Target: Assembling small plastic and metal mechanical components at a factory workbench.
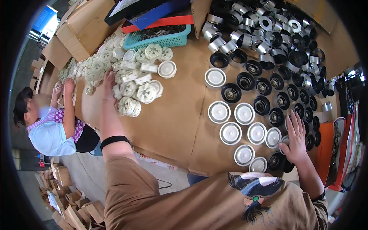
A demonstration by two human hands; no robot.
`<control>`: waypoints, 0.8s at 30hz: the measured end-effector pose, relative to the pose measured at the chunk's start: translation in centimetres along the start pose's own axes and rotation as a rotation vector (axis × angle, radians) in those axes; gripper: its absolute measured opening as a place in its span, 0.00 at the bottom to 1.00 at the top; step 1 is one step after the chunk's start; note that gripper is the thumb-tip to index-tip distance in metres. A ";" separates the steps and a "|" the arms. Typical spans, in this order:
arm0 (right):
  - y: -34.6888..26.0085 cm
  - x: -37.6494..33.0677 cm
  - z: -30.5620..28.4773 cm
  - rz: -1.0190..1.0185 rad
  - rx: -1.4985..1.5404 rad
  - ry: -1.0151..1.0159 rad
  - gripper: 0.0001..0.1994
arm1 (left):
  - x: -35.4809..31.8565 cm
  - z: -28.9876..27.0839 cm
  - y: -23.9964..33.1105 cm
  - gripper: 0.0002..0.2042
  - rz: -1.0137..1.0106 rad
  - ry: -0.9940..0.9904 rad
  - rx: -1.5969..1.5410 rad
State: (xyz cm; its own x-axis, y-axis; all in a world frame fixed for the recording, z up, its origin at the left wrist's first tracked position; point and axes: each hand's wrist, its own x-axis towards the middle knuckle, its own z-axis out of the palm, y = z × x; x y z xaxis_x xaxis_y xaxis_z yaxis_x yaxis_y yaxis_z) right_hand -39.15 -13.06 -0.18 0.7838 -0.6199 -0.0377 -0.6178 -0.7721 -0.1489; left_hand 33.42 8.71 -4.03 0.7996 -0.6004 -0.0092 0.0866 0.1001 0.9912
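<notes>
Left hand [109, 82] reaches flat, fingers spread, into the pile of cream plastic wheels [134, 82] near the table's [172, 115] far left edge, gripping nothing. Right hand [296, 138], open wide, rests on black cups [276, 117] beside white-capped cups [245, 114] at the near right edge.

This is a workshop where small parts get put together. The cardboard-covered bench [172, 115] holds rows of black round parts [268, 88], a pile of white plastic wheels [134, 84], and cardboard boxes [82, 28].
</notes>
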 end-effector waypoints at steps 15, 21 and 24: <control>0.2 -0.4 0.1 0.038 0.031 0.044 0.46 | -14.6 18.2 0.7 0.25 0.210 0.121 0.494; -4.1 2.6 -4.5 -0.286 0.183 0.350 0.42 | -18.7 7.8 0.3 0.30 0.028 0.137 1.251; -9.2 7.9 -4.9 -0.540 0.397 0.309 0.37 | -21.5 9.8 0.7 0.32 0.035 0.018 1.177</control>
State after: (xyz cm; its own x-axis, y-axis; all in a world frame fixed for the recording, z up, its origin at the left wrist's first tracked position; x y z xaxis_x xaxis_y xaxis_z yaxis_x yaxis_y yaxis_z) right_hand -27.59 -11.51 5.70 0.8823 -0.2239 0.4140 -0.0351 -0.9084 -0.4165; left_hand 10.46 13.98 -1.82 0.7994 -0.6001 0.0280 -0.5304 -0.6832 0.5019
